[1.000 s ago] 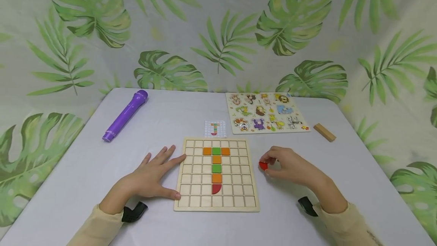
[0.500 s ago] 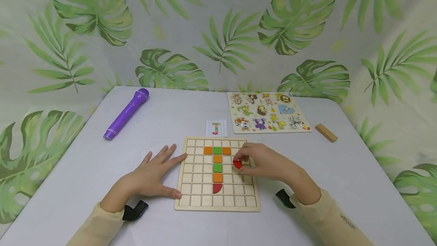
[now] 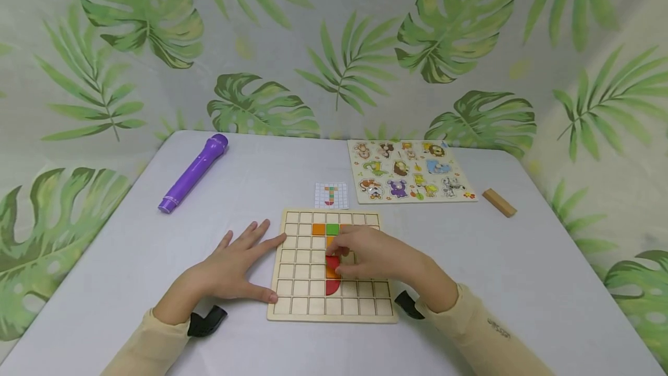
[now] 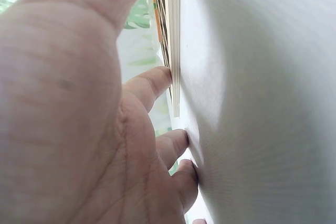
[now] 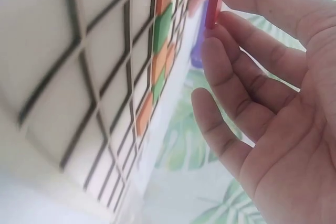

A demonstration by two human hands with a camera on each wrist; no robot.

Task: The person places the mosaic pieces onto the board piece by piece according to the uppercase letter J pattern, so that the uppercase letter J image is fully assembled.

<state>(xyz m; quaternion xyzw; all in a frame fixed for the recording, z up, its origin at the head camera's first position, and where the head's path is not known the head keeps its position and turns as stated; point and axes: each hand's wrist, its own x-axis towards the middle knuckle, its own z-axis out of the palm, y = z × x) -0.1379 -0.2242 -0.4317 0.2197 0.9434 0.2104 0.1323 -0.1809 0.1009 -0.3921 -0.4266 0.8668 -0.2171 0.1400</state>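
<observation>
A wooden grid board (image 3: 301, 289) lies flat in front of me, with orange and green square tiles set in a T shape on it. Below the stem sits a red quarter-round tile (image 3: 331, 287). My right hand (image 3: 373, 253) pinches a second red tile (image 5: 212, 9) between thumb and fingers over the board's middle, hiding part of the stem. In the right wrist view this tile is apart from the grid surface. My left hand (image 3: 232, 266) lies spread at the board's left side, index fingertip and thumb touching its edge.
A small pattern card (image 3: 331, 195) lies just behind the board. Farther back is an animal puzzle board (image 3: 383, 170). A purple toy microphone (image 3: 193, 174) lies at the left, and a wooden block (image 3: 499, 202) at the right.
My right hand has carried the red tile leftward, from the table right of the grid board to above the column of tiles. My left hand has stayed in place.
</observation>
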